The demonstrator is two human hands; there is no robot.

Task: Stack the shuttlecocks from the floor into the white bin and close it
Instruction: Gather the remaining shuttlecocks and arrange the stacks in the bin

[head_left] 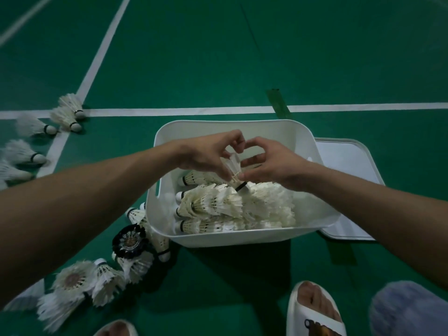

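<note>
A white bin (242, 128) stands on the green court floor, holding several rows of nested white shuttlecocks (232, 204). Over the bin, my left hand (206, 155) and my right hand (271, 163) meet around one white shuttlecock (234, 169), held cork down above the rows. Both hands pinch its feather skirt near the black-banded cork. The bin's flat white lid (349, 166) lies on the floor to the right, partly under the bin. Loose shuttlecocks (101, 280) lie on the floor at lower left.
More shuttlecocks (68, 115) lie along the white court lines at the far left. A black-feathered shuttlecock (129, 241) rests by the bin's left front corner. My feet in white slippers (315, 311) are at the bottom edge.
</note>
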